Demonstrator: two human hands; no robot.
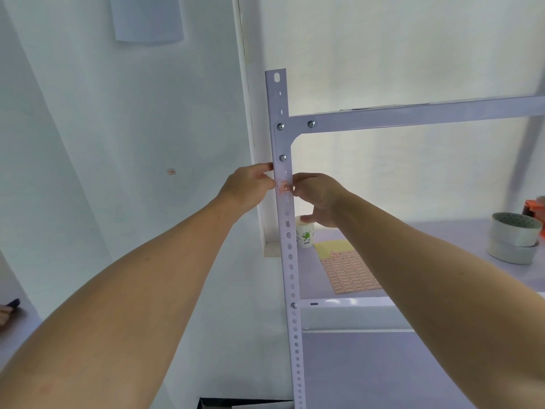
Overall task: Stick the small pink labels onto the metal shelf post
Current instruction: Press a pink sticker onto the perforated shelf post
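Observation:
A white perforated metal shelf post (290,261) runs upright through the middle of the view. A small pink label (285,186) lies against its front face, below the lowest corner screw. My left hand (250,187) pinches the label's left edge at the post. From the other side my right hand (320,199) holds the label's right edge with its fingertips. Both hands touch the post. A sheet of pink labels (349,273) on yellow backing lies on the shelf behind my right forearm.
A paper cup (305,234) stands on the shelf board (442,234) just right of the post. Two tape rolls (514,239) are stacked at the right, with an orange tool behind. One stray pink label (171,172) sticks on the wall at left.

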